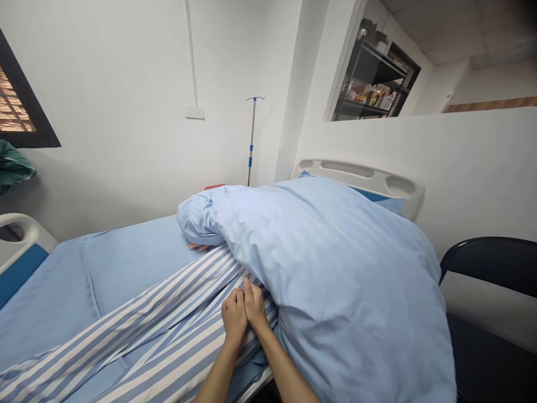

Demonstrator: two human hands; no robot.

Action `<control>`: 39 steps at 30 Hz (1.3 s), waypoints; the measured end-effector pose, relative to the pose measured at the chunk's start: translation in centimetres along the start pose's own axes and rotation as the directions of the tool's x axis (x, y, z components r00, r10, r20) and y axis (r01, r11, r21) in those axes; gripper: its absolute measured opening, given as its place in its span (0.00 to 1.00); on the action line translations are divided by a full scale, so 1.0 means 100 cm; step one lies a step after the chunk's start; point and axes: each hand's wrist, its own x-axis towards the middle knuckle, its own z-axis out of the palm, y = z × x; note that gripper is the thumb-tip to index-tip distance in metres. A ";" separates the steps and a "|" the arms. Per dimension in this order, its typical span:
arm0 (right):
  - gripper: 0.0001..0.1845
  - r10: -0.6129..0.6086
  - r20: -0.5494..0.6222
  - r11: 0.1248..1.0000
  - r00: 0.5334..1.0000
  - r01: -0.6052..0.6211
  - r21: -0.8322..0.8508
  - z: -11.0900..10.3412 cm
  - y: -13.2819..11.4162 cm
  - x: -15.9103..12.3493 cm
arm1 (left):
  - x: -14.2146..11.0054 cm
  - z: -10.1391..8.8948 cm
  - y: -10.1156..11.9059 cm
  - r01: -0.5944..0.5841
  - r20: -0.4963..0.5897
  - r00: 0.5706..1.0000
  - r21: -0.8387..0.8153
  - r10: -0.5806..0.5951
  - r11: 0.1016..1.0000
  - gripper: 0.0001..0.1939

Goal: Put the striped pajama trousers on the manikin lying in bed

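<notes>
My left hand (234,316) and my right hand (254,303) are held side by side, touching, with fingers curled in and thumbs on top. They are over the blue-and-white striped trousers (188,319) of a figure lying on the bed, close to the edge of a light blue quilt (335,263). Whether anything is inside my curled fingers is hidden. The quilt is heaped over the figure's upper part. Fingers of the lying figure's hand (199,246) show from under the quilt's left end. Both trouser legs stretch toward the lower left.
The bed sheet (134,246) is light blue. A pale headboard (369,173) stands at the right, a footboard (25,240) at the left. An IV pole (251,140) rises behind the bed. A black chair (495,263) is at the right edge, near the quilt.
</notes>
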 end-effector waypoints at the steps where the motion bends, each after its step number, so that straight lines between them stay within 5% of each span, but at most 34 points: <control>1: 0.26 0.002 0.003 1.000 1.000 -0.002 0.002 0.000 0.001 0.000 | -0.001 0.001 -0.001 -0.002 0.003 1.000 0.025 0.002 1.000 0.19; 7: 0.27 0.022 0.058 0.998 0.998 -0.019 -0.054 0.001 -0.003 0.006 | 0.001 -0.003 0.001 0.016 -0.005 1.000 0.045 -0.016 0.999 0.20; 14: 0.26 -0.142 0.169 0.950 0.975 0.182 -0.252 -0.013 -0.034 0.022 | -0.001 -0.004 -0.002 0.015 0.040 0.999 0.121 -0.020 0.993 0.19; 22: 0.34 0.013 0.175 0.952 0.984 0.041 -0.302 -0.012 0.005 0.012 | 0.000 0.001 -0.003 0.052 0.036 0.998 0.112 -0.056 0.992 0.20; 27: 0.37 0.048 0.140 0.942 0.989 0.002 -0.337 -0.013 0.006 0.012 | 0.000 -0.008 -0.010 0.032 0.085 0.996 0.043 -0.035 0.999 0.21; 30: 0.37 0.058 0.137 0.941 0.989 -0.008 -0.340 -0.014 0.007 0.013 | -0.003 -0.042 -0.032 0.027 0.086 0.996 0.040 -0.030 0.999 0.22; 32: 0.36 0.079 0.142 0.933 0.987 -0.023 -0.358 -0.014 0.009 0.013 | -0.004 -0.083 -0.054 0.060 0.026 0.998 0.054 -0.062 0.997 0.22; 39: 0.31 0.164 0.160 0.920 0.973 -0.092 -0.380 -0.017 0.019 0.018 | -0.022 -0.293 -0.128 0.164 -0.227 0.964 0.105 -0.137 0.981 0.21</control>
